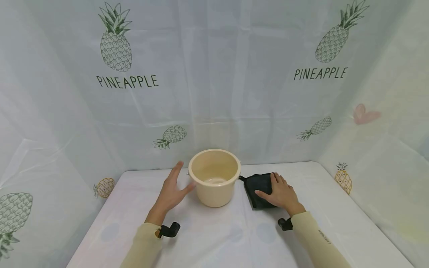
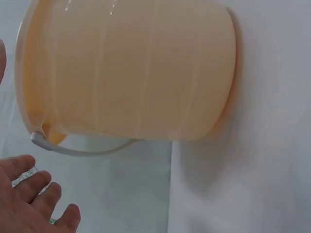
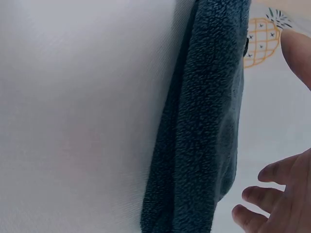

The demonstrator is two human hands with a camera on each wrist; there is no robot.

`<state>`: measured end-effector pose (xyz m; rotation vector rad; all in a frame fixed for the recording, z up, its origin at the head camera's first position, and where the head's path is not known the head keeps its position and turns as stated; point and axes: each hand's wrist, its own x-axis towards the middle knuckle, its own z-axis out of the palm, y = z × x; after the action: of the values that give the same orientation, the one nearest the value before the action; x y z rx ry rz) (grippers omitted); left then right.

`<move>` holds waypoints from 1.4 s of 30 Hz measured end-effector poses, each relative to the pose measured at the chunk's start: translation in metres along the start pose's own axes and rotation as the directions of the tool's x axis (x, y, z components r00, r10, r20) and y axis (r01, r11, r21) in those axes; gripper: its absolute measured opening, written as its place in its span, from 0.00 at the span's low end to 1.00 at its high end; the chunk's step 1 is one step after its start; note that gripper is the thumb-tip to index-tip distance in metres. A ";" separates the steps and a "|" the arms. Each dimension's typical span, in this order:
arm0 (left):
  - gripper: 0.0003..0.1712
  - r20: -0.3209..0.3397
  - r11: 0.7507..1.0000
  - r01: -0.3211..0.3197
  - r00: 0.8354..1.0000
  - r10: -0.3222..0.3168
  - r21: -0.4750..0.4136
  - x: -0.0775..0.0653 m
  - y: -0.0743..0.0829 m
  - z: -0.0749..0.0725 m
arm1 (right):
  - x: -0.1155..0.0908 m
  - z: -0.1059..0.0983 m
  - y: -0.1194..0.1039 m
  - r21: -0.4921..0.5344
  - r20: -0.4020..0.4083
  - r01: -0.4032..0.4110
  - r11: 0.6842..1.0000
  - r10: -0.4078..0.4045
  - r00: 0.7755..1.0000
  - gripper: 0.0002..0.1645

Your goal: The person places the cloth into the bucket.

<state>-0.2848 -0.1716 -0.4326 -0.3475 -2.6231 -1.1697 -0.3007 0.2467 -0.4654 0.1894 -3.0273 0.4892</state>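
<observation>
Pale sheeting [image 1: 214,74] printed with pineapples hangs behind and to both sides of a counter [image 1: 214,234] under a white cover. At far left, a green pineapple print [image 1: 16,210] is cut off by the edge of the head view; further along, a large pineapple print [image 1: 116,50] stands over the lettering PINEAPPLE [image 1: 127,82] in dark capitals. Below it reaches a beige left sleeve [image 1: 142,245] with a black wrist device [image 1: 169,229]. Of the hands, the left hand [image 1: 171,191] is open, thumb and fingers spread, just beside the cream plastic bucket [image 1: 214,195]. That bucket stands upright near the counter's back edge; the left wrist view shows its pale bail handle [image 2: 92,151]. Close to its right lies a folded dark terry towel [image 1: 259,186], a loop [image 1: 242,178] pointing toward the bucket. Over the towel is the right hand [image 1: 281,191], open with relaxed fingers; whether it touches is hard to tell. Its beige right sleeve [image 1: 316,238] bears small writing, too tiny to read. Above, a second PINEAPPLE caption [image 1: 320,73] runs under a tilted fruit, left of a pink heart [image 1: 365,114].
</observation>
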 end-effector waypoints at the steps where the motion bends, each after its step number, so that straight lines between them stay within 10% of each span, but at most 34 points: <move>1: 0.61 -0.003 1.000 -0.001 1.000 0.001 -0.018 0.001 0.001 0.001 | 0.000 0.000 0.001 0.002 0.006 -0.001 1.000 0.001 1.000 0.73; 27: 0.54 -0.004 0.954 -0.050 0.999 0.051 -0.297 0.018 0.012 0.010 | 0.007 0.009 0.016 -0.012 0.077 -0.023 1.000 0.024 0.997 0.78; 34: 0.51 0.016 0.942 -0.024 0.999 0.031 -0.334 0.003 0.055 -0.011 | 0.009 0.011 0.017 0.005 0.090 -0.040 0.999 0.040 0.995 0.79; 42: 0.51 0.000 0.927 -0.032 0.999 0.034 -0.375 0.004 0.053 -0.010 | 0.010 0.011 0.018 0.023 0.091 -0.036 0.999 0.033 0.995 0.79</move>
<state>-0.2707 -0.1444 -0.3882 -0.4636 -2.3754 -1.6618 -0.3137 0.2587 -0.4804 0.1653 -3.1190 0.5356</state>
